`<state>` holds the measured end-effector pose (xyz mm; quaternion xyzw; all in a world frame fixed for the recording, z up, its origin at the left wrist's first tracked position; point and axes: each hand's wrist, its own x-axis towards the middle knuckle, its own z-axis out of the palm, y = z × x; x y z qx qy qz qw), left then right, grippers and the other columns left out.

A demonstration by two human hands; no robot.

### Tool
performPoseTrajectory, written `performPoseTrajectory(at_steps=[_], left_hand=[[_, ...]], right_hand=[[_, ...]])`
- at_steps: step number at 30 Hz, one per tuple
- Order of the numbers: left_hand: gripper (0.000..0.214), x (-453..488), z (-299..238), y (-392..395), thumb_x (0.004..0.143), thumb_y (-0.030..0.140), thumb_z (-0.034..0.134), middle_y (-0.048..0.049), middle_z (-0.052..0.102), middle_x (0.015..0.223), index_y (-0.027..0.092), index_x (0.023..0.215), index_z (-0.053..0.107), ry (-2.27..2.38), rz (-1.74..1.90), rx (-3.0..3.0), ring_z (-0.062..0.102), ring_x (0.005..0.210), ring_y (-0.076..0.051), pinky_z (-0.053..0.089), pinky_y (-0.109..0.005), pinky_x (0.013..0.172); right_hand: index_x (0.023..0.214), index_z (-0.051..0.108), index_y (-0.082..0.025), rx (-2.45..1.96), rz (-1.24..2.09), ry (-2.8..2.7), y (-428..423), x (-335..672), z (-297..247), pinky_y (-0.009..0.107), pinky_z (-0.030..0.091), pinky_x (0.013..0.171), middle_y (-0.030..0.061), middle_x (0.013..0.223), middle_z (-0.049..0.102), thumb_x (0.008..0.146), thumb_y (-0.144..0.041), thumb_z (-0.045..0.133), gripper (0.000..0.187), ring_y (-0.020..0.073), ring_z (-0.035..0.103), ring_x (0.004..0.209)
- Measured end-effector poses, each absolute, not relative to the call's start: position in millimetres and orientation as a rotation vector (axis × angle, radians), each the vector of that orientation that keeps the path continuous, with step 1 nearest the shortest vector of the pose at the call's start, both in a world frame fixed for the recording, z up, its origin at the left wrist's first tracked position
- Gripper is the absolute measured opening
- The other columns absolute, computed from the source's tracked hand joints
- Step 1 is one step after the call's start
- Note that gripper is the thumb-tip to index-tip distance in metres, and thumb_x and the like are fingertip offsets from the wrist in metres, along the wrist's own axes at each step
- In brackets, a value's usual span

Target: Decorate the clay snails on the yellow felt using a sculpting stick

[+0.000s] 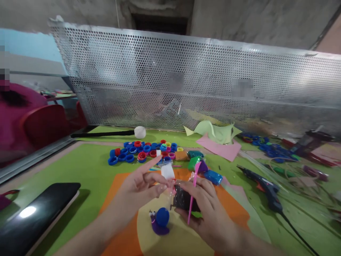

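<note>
Black lump (184, 200) in clear packet (177, 193), right hand (207, 204).

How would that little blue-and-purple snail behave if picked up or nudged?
The snail looks smaller than the left hand, so it is probably light. Its round shell dominates the body, so a nudge might tip it. Its small protruding eyes seem fragile.

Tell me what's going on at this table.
The person's right hand holds a black packet, with a pink stick across its fingers. The left hand is at the packet's left end; its grip is unclear. Nearer the person, a blue and purple snail sits on yellow paper. Caps lie beyond, a glue gun to the right.
</note>
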<state>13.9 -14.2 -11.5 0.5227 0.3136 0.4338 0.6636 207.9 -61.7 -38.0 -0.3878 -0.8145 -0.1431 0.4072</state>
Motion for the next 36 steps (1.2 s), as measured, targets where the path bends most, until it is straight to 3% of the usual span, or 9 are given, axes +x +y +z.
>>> performPoseTrajectory(at_steps=[10,14,17,19,23,26,30,34,36], left_hand=[[0.082,18,-1,-22,0.072,0.035,0.070,0.0025,0.064,0.070,0.017,0.139,0.025,0.915,0.921,1.497,0.059,0.077,-0.018,0.044,-0.031,0.071],[0.056,18,2,-24,0.075,0.034,0.065,-0.0003,0.065,0.071,0.020,0.126,0.047,0.940,0.920,1.652,0.060,0.075,-0.019,0.046,-0.031,0.066],[0.020,18,1,-25,0.075,0.034,0.064,-0.0011,0.064,0.068,0.021,0.090,0.066,0.929,0.966,1.732,0.060,0.074,-0.019,0.047,-0.032,0.069],[0.012,19,-1,-26,0.074,0.033,0.065,-0.0015,0.066,0.070,0.022,0.077,0.067,0.927,0.999,1.784,0.060,0.074,-0.019,0.046,-0.032,0.071],[0.054,20,-2,-28,0.072,0.032,0.067,0.0011,0.068,0.070,0.023,0.122,0.050,0.956,0.950,1.763,0.060,0.072,-0.018,0.045,-0.029,0.066],[0.075,21,-2,-30,0.071,0.028,0.067,0.0028,0.068,0.070,0.023,0.137,0.031,0.976,0.865,1.717,0.059,0.070,-0.017,0.044,-0.028,0.066],[0.060,21,-1,-31,0.072,0.023,0.063,0.0023,0.068,0.074,0.025,0.129,0.043,0.951,0.785,1.701,0.059,0.070,-0.016,0.043,-0.027,0.064],[0.023,22,-1,-31,0.072,0.023,0.062,-0.0003,0.069,0.076,0.024,0.095,0.063,0.927,0.796,1.738,0.058,0.073,-0.017,0.043,-0.027,0.063],[0.024,24,-3,-32,0.071,0.022,0.062,-0.0004,0.069,0.074,0.024,0.095,0.063,0.935,0.820,1.736,0.057,0.069,-0.017,0.043,-0.028,0.062]], right_hand=[[0.114,0.048,-0.014,-0.912,-0.377,-1.972,-65,211,-28,0.037,0.051,0.075,0.0106,0.099,0.066,0.092,-0.023,0.050,0.024,0.0232,0.055,0.095],[0.111,0.048,-0.014,-0.875,-0.397,-1.941,-68,211,-27,0.037,0.048,0.080,0.0104,0.099,0.067,0.087,-0.020,0.057,0.026,0.0226,0.056,0.096],[0.111,0.048,-0.014,-0.855,-0.392,-1.936,-68,212,-28,0.036,0.048,0.082,0.0105,0.100,0.067,0.086,-0.018,0.059,0.027,0.0227,0.057,0.097],[0.111,0.048,-0.015,-0.844,-0.381,-1.947,-69,212,-29,0.036,0.050,0.079,0.0100,0.099,0.067,0.086,-0.017,0.058,0.028,0.0223,0.057,0.097],[0.109,0.049,-0.015,-0.826,-0.389,-1.972,-69,211,-32,0.037,0.052,0.078,0.0097,0.099,0.068,0.086,-0.018,0.059,0.026,0.0220,0.059,0.099],[0.107,0.050,-0.014,-0.805,-0.418,-1.975,-69,209,-32,0.036,0.052,0.079,0.0106,0.097,0.069,0.088,-0.019,0.056,0.021,0.0210,0.060,0.097],[0.105,0.052,-0.013,-0.781,-0.450,-1.965,-70,205,-30,0.033,0.052,0.078,0.0110,0.093,0.070,0.090,-0.019,0.055,0.016,0.0197,0.063,0.091],[0.103,0.053,-0.011,-0.761,-0.455,-1.970,-70,204,-30,0.031,0.052,0.081,0.0117,0.091,0.070,0.090,-0.017,0.054,0.014,0.0185,0.063,0.093],[0.102,0.053,-0.011,-0.745,-0.457,-1.979,-70,204,-31,0.030,0.051,0.082,0.0121,0.092,0.070,0.090,-0.015,0.054,0.013,0.0180,0.064,0.092]])
